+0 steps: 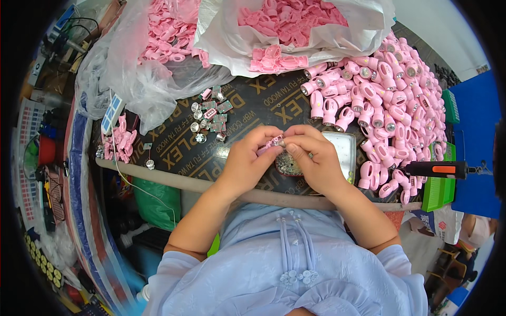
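Note:
Above the table's near edge, my left hand (246, 159) pinches a small pink plastic flashlight part (271, 144). My right hand (317, 158) has its thumb and fingers closed on the same part from the other side, by a small silvery piece. Fingers hide much of the part. Just below them stands a round dish of tiny metal bits (288, 167), probably screws, partly covered by my right hand. Beside that hand lies a shallow rectangular metal tray (345, 145). Left of my hands are small circuit boards with silvery reflectors (212, 117).
A big heap of pink flashlights (390, 105) covers the table's right side. A black-and-orange power screwdriver (440, 169) lies by a green basket (440, 184). Bags of pink shells (295, 23) stand at the back. Pink pieces (121, 141) and a white cable (138, 187) are at left.

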Action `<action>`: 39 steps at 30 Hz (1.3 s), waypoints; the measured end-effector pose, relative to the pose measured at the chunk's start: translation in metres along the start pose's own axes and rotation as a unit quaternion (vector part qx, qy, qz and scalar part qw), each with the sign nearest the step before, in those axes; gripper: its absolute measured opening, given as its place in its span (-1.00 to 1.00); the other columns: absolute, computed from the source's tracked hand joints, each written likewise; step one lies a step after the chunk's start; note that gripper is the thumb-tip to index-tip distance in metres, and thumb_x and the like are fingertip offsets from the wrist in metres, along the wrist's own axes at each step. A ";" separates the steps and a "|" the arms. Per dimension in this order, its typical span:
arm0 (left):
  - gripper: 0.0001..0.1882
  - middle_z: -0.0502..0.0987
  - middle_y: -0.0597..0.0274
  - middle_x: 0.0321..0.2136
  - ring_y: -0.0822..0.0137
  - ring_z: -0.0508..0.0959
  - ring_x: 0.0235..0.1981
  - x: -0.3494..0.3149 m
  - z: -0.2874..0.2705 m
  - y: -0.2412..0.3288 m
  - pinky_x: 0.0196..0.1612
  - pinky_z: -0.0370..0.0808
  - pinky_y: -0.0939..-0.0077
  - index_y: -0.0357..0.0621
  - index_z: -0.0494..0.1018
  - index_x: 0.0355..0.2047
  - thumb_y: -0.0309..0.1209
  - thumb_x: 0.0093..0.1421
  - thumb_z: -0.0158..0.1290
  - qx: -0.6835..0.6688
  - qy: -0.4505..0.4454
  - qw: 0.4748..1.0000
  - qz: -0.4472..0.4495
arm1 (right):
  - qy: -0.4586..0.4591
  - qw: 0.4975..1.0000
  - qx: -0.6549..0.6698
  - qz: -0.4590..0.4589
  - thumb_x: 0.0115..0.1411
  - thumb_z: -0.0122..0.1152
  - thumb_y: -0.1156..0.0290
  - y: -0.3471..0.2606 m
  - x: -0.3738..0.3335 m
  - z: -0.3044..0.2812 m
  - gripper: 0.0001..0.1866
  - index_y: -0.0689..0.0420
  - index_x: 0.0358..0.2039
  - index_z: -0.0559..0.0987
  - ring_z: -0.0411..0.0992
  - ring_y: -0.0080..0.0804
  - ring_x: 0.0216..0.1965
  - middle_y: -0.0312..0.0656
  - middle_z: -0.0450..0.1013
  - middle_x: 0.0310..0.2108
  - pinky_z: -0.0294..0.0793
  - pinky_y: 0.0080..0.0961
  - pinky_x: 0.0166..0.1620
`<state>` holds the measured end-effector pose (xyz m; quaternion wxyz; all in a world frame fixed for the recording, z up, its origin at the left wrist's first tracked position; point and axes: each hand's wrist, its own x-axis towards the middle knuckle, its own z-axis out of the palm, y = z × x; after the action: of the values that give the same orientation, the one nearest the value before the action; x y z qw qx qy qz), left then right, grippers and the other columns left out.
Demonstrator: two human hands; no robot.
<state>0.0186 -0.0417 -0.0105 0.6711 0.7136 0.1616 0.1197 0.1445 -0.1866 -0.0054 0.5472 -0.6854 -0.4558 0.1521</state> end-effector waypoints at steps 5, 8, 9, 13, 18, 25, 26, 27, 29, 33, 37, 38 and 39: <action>-0.74 0.64 0.20 -0.24 0.51 0.58 -0.19 0.004 -0.004 -0.007 -0.11 0.51 0.60 -0.27 0.45 -0.03 -0.58 0.27 0.12 -0.066 0.033 0.997 -0.027 | 0.000 0.990 0.102 0.098 0.26 0.24 0.55 0.012 0.009 -0.028 -0.84 0.20 -0.16 0.66 0.50 -0.44 -0.17 -0.19 0.53 -0.19 0.49 -0.53 -0.09; -0.75 0.63 0.22 -0.22 0.54 0.56 -0.19 0.006 -0.011 -0.008 -0.11 0.48 0.63 -0.27 0.44 -0.04 -0.59 0.28 0.11 -0.086 0.040 0.995 -0.040 | 0.027 0.995 -0.034 0.093 0.23 0.24 0.60 0.015 0.011 -0.069 -0.83 0.22 -0.16 0.64 0.45 -0.59 -0.24 -0.24 0.52 -0.17 0.43 -0.65 -0.17; -0.75 0.63 0.22 -0.21 0.55 0.55 -0.21 0.006 -0.013 -0.009 -0.12 0.47 0.65 -0.27 0.43 -0.04 -0.59 0.28 0.11 -0.097 0.048 0.993 -0.050 | 0.009 0.993 -0.063 0.102 0.18 0.28 0.57 0.015 0.009 -0.079 -0.83 0.21 -0.19 0.66 0.46 -0.53 -0.29 -0.22 0.54 -0.24 0.44 -0.59 -0.21; -0.74 0.60 0.29 -0.19 0.59 0.51 -0.25 0.013 -0.013 -0.014 -0.20 0.43 0.69 -0.21 0.38 0.03 -0.50 0.35 0.05 -0.214 -0.005 0.972 -0.096 | -0.080 0.981 -0.116 0.133 0.10 0.35 0.54 -0.001 0.001 -0.091 -0.83 0.21 -0.26 0.67 0.47 -0.44 -0.36 -0.17 0.55 -0.35 0.45 -0.51 -0.28; -0.65 0.53 0.29 -0.12 0.54 0.51 -0.15 0.019 -0.006 -0.018 -0.13 0.46 0.65 -0.21 0.33 0.12 -0.52 0.34 0.05 -0.286 -0.065 0.948 -0.127 | -0.075 0.987 -0.101 0.104 0.10 0.35 0.56 0.010 -0.003 -0.082 -0.83 0.21 -0.25 0.66 0.47 -0.48 -0.34 -0.25 0.56 -0.33 0.41 -0.54 -0.28; -0.33 0.46 0.22 0.00 0.47 0.48 -0.03 0.014 -0.011 -0.033 0.07 0.44 0.59 -0.26 0.20 0.30 -0.73 0.18 0.08 -0.082 -0.044 0.994 -0.065 | 0.021 0.973 -0.222 -0.061 0.11 0.31 0.53 0.027 0.078 -0.052 -0.80 0.22 -0.22 0.63 0.53 -0.15 -0.26 -0.08 0.56 -0.30 0.50 -0.35 -0.16; -0.33 0.46 0.22 0.00 0.47 0.48 -0.03 0.012 -0.010 -0.030 0.07 0.44 0.59 -0.26 0.20 0.30 -0.73 0.18 0.08 -0.081 -0.043 0.994 -0.064 | 0.026 0.971 -0.221 -0.087 0.11 0.28 0.55 0.031 0.095 -0.046 -0.80 0.22 -0.20 0.63 0.53 -0.10 -0.21 -0.06 0.56 -0.26 0.50 -0.31 -0.11; -0.34 0.47 0.21 -0.03 0.45 0.50 -0.04 0.011 -0.009 -0.023 0.05 0.45 0.58 -0.26 0.22 0.29 -0.73 0.17 0.11 -0.114 -0.038 0.991 -0.065 | 0.028 0.971 -0.221 -0.088 0.11 0.28 0.55 0.035 0.112 -0.040 -0.80 0.22 -0.20 0.63 0.53 -0.10 -0.21 -0.06 0.56 -0.26 0.50 -0.31 -0.11; -0.42 0.49 0.20 -0.08 0.45 0.51 -0.05 0.008 -0.007 -0.006 0.03 0.46 0.59 -0.27 0.27 0.21 -0.73 0.18 0.13 -0.167 -0.021 0.983 -0.069 | 0.046 0.942 -0.268 -0.199 0.07 0.21 0.62 0.048 0.145 -0.030 -0.72 0.19 -0.17 0.64 0.50 -0.03 -0.09 -0.04 0.56 -0.16 0.48 -0.24 0.00; -0.51 0.50 0.22 -0.08 0.46 0.51 -0.05 0.001 -0.017 -0.005 0.02 0.47 0.58 -0.26 0.32 0.13 -0.72 0.19 0.13 -0.208 -0.004 0.976 -0.059 | -0.049 0.898 -0.352 -0.260 -0.04 0.17 0.65 0.067 0.199 -0.025 -0.56 0.10 -0.10 0.64 0.43 0.01 0.04 -0.10 0.55 -0.05 0.46 -0.20 0.09; -0.57 0.50 0.25 -0.07 0.49 0.51 -0.05 -0.004 -0.029 -0.012 0.02 0.48 0.60 -0.24 0.35 0.06 -0.72 0.19 0.12 -0.214 -0.008 0.976 -0.043 | -0.155 0.873 -0.357 -0.295 -0.04 0.17 0.65 0.073 0.215 -0.018 -0.50 0.07 -0.02 0.61 0.42 -0.01 0.05 -0.13 0.54 -0.03 0.46 -0.19 0.09; -0.57 0.50 0.26 -0.07 0.50 0.51 -0.05 -0.006 -0.031 -0.014 0.02 0.48 0.60 -0.24 0.36 0.06 -0.73 0.19 0.12 -0.214 -0.004 0.976 -0.038 | -0.161 0.870 -0.364 -0.291 -0.03 0.20 0.62 0.071 0.215 -0.016 -0.51 0.04 -0.02 0.62 0.43 -0.02 0.05 -0.13 0.55 -0.06 0.46 -0.20 0.09; -0.57 0.50 0.26 -0.07 0.50 0.51 -0.05 -0.007 -0.033 -0.014 0.02 0.48 0.60 -0.24 0.36 0.06 -0.73 0.19 0.12 -0.216 0.000 0.976 -0.038 | -0.166 0.867 -0.371 -0.287 -0.03 0.24 0.59 0.069 0.215 -0.016 -0.52 0.01 -0.03 0.63 0.44 -0.03 0.05 -0.14 0.56 -0.09 0.46 -0.21 0.09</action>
<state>-0.0015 -0.0132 -0.0223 0.8137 0.5448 0.1588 0.1260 0.3033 -0.0249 0.0012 0.1882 -0.6413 -0.7395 -0.0809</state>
